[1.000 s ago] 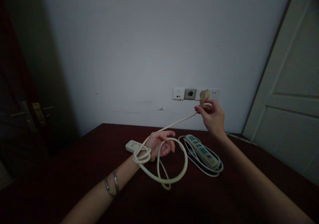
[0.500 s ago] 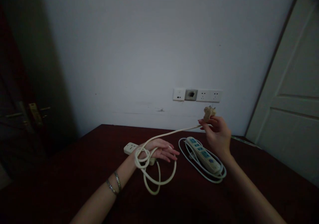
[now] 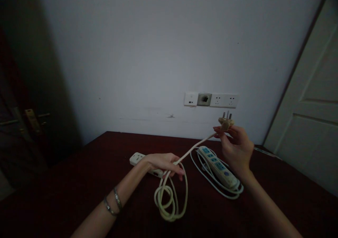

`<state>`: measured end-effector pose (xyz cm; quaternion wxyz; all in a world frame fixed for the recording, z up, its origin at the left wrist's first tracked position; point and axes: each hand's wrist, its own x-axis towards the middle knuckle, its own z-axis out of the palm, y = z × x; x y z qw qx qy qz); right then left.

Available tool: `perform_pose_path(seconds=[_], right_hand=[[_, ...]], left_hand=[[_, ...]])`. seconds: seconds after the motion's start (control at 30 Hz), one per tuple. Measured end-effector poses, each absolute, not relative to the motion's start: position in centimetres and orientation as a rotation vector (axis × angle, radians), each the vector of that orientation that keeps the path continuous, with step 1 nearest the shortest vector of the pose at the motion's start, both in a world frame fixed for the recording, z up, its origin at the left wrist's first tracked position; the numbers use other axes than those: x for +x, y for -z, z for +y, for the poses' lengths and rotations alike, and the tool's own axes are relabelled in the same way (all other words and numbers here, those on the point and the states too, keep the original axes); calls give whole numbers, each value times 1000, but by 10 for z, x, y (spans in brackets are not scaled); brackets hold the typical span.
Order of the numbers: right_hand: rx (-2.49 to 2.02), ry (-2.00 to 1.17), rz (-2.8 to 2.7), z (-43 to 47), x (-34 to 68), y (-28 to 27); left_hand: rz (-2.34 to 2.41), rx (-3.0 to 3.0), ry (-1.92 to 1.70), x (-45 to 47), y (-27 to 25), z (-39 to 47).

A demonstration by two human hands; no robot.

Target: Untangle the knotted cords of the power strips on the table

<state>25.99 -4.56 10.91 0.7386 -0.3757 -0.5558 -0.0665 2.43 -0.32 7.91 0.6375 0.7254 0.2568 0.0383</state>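
Between the fingers of my right hand [image 3: 236,144] is a cream three-pin plug [image 3: 225,122], its pins pointing up just below the wall sockets. From it the white cable [image 3: 198,147] runs taut down to my left hand [image 3: 167,164], whose fingers are closed around it. Below that hand the rest of the cable hangs in several loops with a knot-like tangle. A white power strip [image 3: 136,158] lies on the table behind my left hand, which partly hides it.
On the dark red table [image 3: 116,142], a second power strip [image 3: 219,167] with blue-green sockets lies at the right, its own cable coiled around it. Wall sockets [image 3: 224,100] sit low on the wall behind. A door [image 3: 311,125] stands at the right.
My left hand has turned over and closed on the cable; the loops have slid off its wrist and now hang below it. The plug has tilted, showing its pins more plainly.
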Motion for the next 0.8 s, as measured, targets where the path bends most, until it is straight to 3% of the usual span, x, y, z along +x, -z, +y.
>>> perform_pose_path(seconds=[0.2,0.5,0.8], right_hand=[[-891,190,-1265,-50,258,-108],[-995,89,-1231,-43,273,-114],[-1360,51,-1382,-16,285,-87]], left_hand=[[530,1882,22,25,-91,-12],[423,1703,-207,13,-97,-5],[472,1692,-448,20,-106,-20]])
